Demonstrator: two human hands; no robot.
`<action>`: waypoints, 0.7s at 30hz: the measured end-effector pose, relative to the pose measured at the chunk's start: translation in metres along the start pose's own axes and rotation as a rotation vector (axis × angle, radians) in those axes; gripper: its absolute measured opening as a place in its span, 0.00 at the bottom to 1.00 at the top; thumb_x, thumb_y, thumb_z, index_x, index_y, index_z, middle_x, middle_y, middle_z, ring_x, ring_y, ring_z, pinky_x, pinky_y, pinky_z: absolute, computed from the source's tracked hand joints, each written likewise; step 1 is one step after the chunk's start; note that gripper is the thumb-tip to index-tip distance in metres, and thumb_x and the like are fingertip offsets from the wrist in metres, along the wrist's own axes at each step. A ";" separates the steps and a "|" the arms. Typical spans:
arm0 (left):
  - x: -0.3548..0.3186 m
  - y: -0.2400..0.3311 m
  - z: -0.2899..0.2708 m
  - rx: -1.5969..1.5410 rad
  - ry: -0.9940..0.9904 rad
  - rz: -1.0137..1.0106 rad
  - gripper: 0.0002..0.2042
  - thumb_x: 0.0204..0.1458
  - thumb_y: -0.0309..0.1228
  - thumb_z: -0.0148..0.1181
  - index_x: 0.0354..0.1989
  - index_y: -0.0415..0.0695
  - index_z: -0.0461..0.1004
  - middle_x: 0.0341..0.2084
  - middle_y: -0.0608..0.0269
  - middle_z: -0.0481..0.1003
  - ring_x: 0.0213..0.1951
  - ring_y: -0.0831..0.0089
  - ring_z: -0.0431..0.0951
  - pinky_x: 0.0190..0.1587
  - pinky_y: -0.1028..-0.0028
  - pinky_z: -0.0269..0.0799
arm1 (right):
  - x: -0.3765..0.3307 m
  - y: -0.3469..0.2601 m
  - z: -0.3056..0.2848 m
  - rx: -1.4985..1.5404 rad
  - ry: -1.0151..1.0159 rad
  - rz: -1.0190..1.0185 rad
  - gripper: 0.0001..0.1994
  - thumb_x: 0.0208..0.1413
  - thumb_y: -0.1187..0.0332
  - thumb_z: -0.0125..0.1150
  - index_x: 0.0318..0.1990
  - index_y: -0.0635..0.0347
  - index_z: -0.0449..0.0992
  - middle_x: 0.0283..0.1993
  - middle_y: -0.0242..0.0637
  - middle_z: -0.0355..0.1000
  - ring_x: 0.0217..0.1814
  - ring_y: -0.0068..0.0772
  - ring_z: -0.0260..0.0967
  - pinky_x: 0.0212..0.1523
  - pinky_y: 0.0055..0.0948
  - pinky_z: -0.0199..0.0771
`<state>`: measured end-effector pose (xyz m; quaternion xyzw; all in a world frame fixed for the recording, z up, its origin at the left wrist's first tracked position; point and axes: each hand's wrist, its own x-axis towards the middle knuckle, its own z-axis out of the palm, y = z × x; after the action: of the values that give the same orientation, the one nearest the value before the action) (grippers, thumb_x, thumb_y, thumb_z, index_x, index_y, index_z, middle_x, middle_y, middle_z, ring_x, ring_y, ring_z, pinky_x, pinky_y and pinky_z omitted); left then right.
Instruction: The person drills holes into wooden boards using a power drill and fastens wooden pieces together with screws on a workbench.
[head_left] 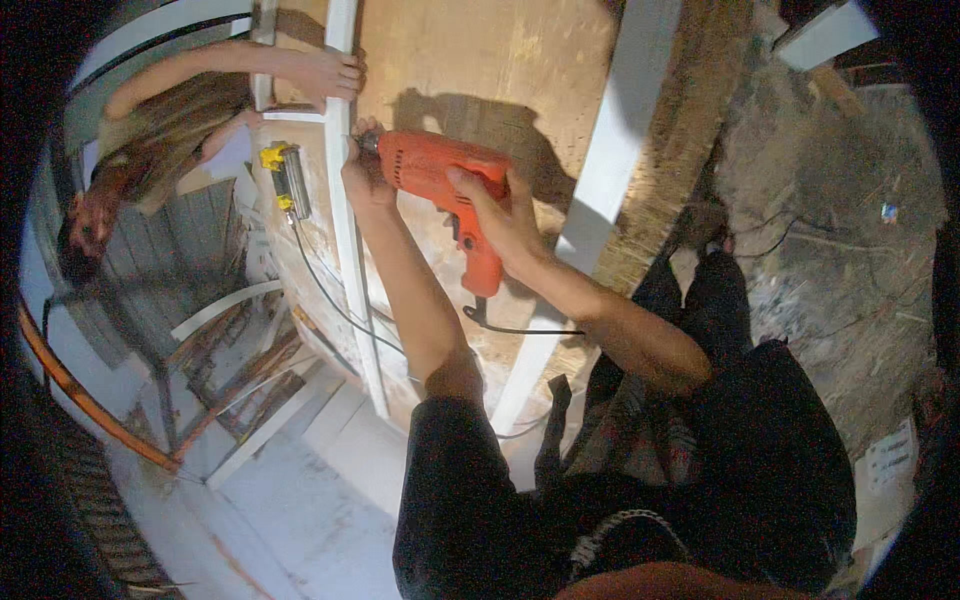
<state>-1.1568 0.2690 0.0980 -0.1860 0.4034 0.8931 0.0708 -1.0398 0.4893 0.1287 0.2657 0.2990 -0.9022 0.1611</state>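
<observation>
A red corded power drill (440,170) points left at a white metal bar (345,215). My right hand (512,220) grips the back of the drill, thumb along its near side. The drill's handle (482,265) hangs below, and a black cord (530,330) leaves its end. My left hand (370,180) is closed around the drill's chuck end, right beside the white bar. Its fingers curl behind the chuck; whether a bit or screw sits between them is hidden.
Another person's hand (335,75) holds the white bar higher up. A yellow-and-black work lamp (288,180) with a cord lies left of it. Under the drill is a wooden panel (450,55) with a second white bar (620,120). Rough ground (820,290) lies right; scrap strips (265,425) lie lower left.
</observation>
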 end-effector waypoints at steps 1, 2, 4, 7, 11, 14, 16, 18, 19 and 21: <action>0.016 -0.006 -0.022 0.037 0.067 -0.050 0.15 0.60 0.35 0.36 0.45 0.39 0.67 0.40 0.56 0.72 0.45 0.62 0.70 0.51 0.62 0.66 | 0.018 0.011 -0.002 0.014 0.046 0.058 0.18 0.50 0.58 0.60 0.43 0.60 0.68 0.28 0.35 0.70 0.22 0.22 0.67 0.18 0.23 0.68; 0.026 -0.004 -0.041 0.081 0.128 -0.089 0.16 0.60 0.36 0.35 0.45 0.39 0.67 0.41 0.55 0.72 0.45 0.62 0.70 0.51 0.61 0.66 | 0.031 0.022 0.001 0.031 0.079 0.112 0.18 0.49 0.58 0.61 0.42 0.61 0.70 0.27 0.34 0.70 0.23 0.22 0.67 0.21 0.22 0.68; 0.048 0.004 -0.073 0.187 0.217 -0.166 0.17 0.60 0.37 0.34 0.47 0.39 0.67 0.42 0.53 0.71 0.46 0.61 0.70 0.52 0.58 0.64 | 0.054 0.042 0.008 0.021 0.122 0.050 0.17 0.50 0.58 0.61 0.41 0.62 0.71 0.26 0.35 0.71 0.24 0.22 0.67 0.24 0.23 0.68; 0.067 -0.016 -0.065 0.339 0.345 -0.114 0.17 0.59 0.38 0.36 0.47 0.39 0.65 0.43 0.53 0.70 0.46 0.61 0.70 0.52 0.58 0.65 | 0.087 0.057 0.011 -0.043 0.157 -0.049 0.18 0.51 0.59 0.60 0.43 0.62 0.67 0.24 0.32 0.68 0.19 0.19 0.63 0.17 0.20 0.63; 0.087 0.017 -0.108 0.352 0.390 -0.111 0.16 0.56 0.37 0.43 0.47 0.40 0.64 0.45 0.55 0.68 0.48 0.62 0.68 0.53 0.62 0.64 | 0.112 0.064 0.022 -0.063 0.159 -0.051 0.19 0.51 0.60 0.60 0.43 0.63 0.65 0.21 0.31 0.67 0.16 0.17 0.62 0.14 0.18 0.61; 0.102 0.015 -0.109 0.416 0.209 -0.110 0.13 0.55 0.35 0.47 0.44 0.41 0.67 0.40 0.57 0.71 0.46 0.64 0.70 0.52 0.64 0.65 | 0.133 0.063 0.015 -0.086 0.199 -0.010 0.19 0.50 0.60 0.61 0.43 0.64 0.66 0.21 0.32 0.67 0.17 0.17 0.62 0.15 0.19 0.62; 0.108 0.019 -0.106 0.490 0.333 -0.101 0.12 0.56 0.36 0.46 0.43 0.42 0.68 0.40 0.59 0.72 0.46 0.65 0.70 0.53 0.64 0.64 | 0.145 0.068 0.015 -0.204 0.228 -0.113 0.18 0.50 0.61 0.62 0.41 0.65 0.68 0.26 0.37 0.71 0.24 0.24 0.68 0.24 0.24 0.68; 0.102 0.025 -0.110 0.305 0.256 -0.109 0.12 0.56 0.35 0.44 0.43 0.42 0.68 0.41 0.58 0.72 0.46 0.64 0.70 0.52 0.63 0.65 | 0.146 0.056 0.015 -0.270 0.176 -0.159 0.17 0.49 0.62 0.62 0.39 0.67 0.69 0.34 0.44 0.73 0.37 0.31 0.71 0.38 0.30 0.70; 0.089 0.034 -0.094 0.364 0.263 -0.069 0.12 0.56 0.35 0.43 0.43 0.42 0.68 0.40 0.58 0.72 0.46 0.64 0.71 0.51 0.64 0.66 | 0.142 0.054 0.019 -0.221 0.126 -0.153 0.17 0.49 0.62 0.63 0.40 0.68 0.68 0.35 0.45 0.73 0.38 0.30 0.71 0.38 0.29 0.70; 0.103 0.007 -0.082 0.545 0.317 -0.070 0.13 0.56 0.36 0.43 0.42 0.42 0.68 0.39 0.59 0.72 0.44 0.65 0.71 0.49 0.65 0.67 | 0.158 0.056 0.009 -0.213 0.126 -0.191 0.18 0.49 0.63 0.63 0.40 0.68 0.68 0.36 0.45 0.73 0.39 0.29 0.71 0.39 0.29 0.69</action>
<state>-1.2311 0.2007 0.0128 -0.3110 0.6274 0.7088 0.0851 -1.1456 0.4198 0.0187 0.2734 0.4264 -0.8583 0.0828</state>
